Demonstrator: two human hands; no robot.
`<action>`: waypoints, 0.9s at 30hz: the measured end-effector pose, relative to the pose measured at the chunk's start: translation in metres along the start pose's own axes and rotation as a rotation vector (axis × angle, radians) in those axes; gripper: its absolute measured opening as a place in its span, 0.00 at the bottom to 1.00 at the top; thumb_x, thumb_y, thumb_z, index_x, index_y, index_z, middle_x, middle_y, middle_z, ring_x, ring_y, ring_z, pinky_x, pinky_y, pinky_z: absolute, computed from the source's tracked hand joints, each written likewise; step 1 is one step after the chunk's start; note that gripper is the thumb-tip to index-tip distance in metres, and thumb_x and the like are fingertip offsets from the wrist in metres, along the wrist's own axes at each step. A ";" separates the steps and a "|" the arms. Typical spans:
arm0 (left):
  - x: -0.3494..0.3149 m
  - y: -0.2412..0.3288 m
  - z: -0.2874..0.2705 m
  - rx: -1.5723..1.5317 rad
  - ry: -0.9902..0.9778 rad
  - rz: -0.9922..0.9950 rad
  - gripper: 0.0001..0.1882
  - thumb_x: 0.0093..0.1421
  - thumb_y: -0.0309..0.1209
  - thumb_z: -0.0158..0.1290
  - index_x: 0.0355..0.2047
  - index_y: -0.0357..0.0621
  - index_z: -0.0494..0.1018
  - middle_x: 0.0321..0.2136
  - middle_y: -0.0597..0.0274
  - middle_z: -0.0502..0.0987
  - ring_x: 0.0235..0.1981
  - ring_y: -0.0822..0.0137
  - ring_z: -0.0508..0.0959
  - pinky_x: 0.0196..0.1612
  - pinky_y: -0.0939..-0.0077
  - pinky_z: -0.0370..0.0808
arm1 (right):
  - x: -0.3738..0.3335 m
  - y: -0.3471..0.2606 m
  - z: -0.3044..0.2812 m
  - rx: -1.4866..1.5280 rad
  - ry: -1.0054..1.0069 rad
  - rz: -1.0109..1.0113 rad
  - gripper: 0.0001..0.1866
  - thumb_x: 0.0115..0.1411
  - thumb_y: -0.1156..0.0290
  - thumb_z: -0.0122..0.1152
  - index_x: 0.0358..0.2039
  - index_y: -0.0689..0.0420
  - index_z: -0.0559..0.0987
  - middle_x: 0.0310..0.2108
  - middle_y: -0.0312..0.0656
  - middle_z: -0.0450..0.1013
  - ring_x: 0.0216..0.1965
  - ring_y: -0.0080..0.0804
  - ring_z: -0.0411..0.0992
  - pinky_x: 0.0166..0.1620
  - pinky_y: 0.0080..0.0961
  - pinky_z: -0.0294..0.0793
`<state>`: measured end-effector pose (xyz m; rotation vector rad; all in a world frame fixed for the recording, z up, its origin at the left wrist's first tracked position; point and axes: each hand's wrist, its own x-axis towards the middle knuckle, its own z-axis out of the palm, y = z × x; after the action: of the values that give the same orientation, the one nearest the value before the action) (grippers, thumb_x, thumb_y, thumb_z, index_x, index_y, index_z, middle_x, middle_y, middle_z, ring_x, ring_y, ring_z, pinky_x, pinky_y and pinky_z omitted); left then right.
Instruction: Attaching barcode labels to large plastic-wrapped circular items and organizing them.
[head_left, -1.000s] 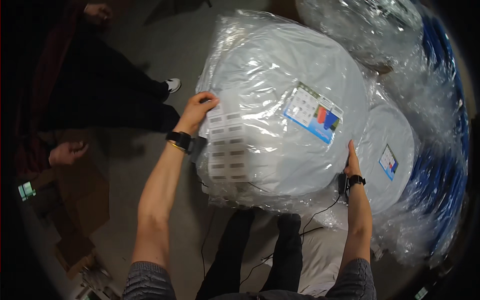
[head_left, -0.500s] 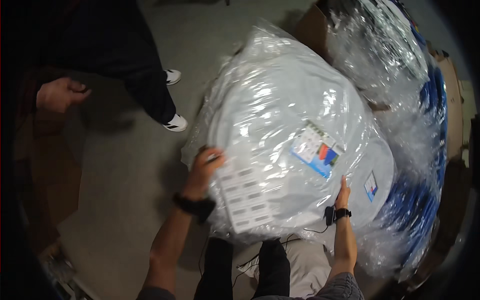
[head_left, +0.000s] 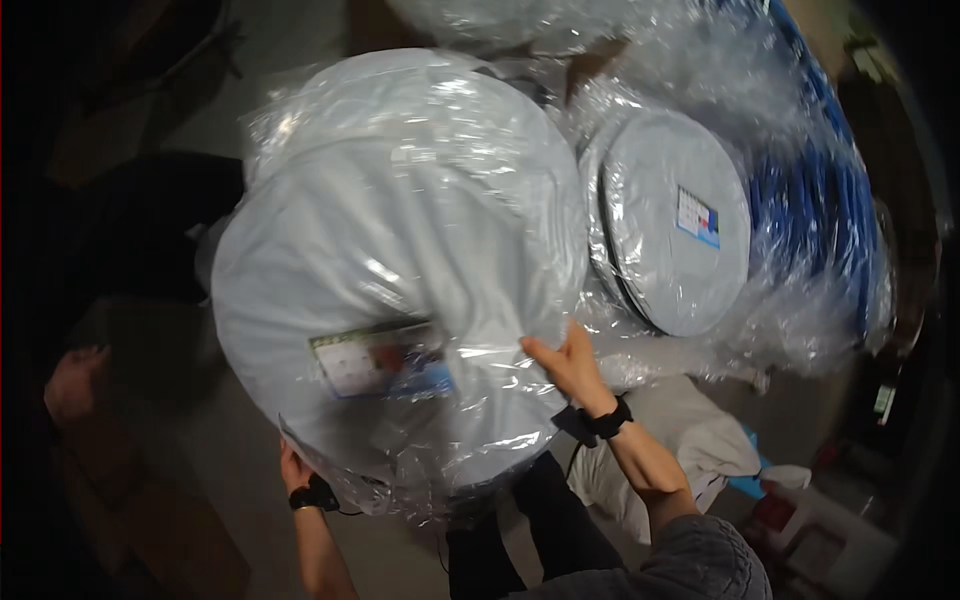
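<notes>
A large round grey fabric package (head_left: 330,245) in clear plastic film is held up before me, with creases in its right part and a printed picture label near its lower side. At its right edge my right hand (head_left: 580,372) grips the package, thumb on top. My left hand (head_left: 292,468) is closed on the lower left edge, most of its fingers hidden behind the film. Another wrapped round package (head_left: 430,85) shows behind its far side. Both wrists wear black bands with small devices.
To the right lies a smaller round grey wrapped package (head_left: 670,250). Beyond it are blue items (head_left: 810,220) in clear film. A pale cloth bundle (head_left: 650,450) lies near my legs. At the left is another person's hand (head_left: 75,385), above brown cardboard (head_left: 150,530).
The large package has shifted left in view and turned, bringing its label lower. My left hand moved down to the lower edge; my right hand moved left. The sheet of labels is out of sight.
</notes>
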<state>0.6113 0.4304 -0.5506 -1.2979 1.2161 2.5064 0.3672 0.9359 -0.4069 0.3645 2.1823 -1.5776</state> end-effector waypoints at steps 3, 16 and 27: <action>-0.023 0.028 -0.033 0.015 0.267 -0.074 0.23 0.63 0.39 0.41 0.55 0.39 0.65 0.50 0.56 0.72 0.51 0.57 0.71 0.55 0.62 0.67 | -0.011 -0.050 0.026 0.068 -0.058 -0.114 0.30 0.50 0.73 0.65 0.55 0.64 0.67 0.38 0.49 0.74 0.33 0.33 0.72 0.38 0.28 0.71; -0.046 0.032 0.041 0.100 0.278 0.017 0.19 0.63 0.33 0.45 0.53 0.44 0.66 0.49 0.60 0.71 0.50 0.62 0.71 0.53 0.63 0.68 | 0.051 -0.015 -0.063 -0.124 0.054 -0.502 0.39 0.48 0.70 0.66 0.60 0.61 0.61 0.48 0.51 0.70 0.45 0.41 0.72 0.47 0.29 0.70; 0.061 0.081 0.232 0.117 -0.166 0.046 0.16 0.65 0.37 0.48 0.51 0.46 0.67 0.49 0.66 0.72 0.51 0.66 0.69 0.57 0.66 0.63 | 0.191 0.049 -0.115 0.277 -0.060 -0.003 0.31 0.52 0.56 0.68 0.51 0.63 0.72 0.45 0.43 0.73 0.45 0.30 0.72 0.49 0.25 0.69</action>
<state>0.3869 0.5139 -0.4676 -1.0257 1.3452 2.4732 0.2004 1.0539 -0.5086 0.3905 1.9232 -1.8728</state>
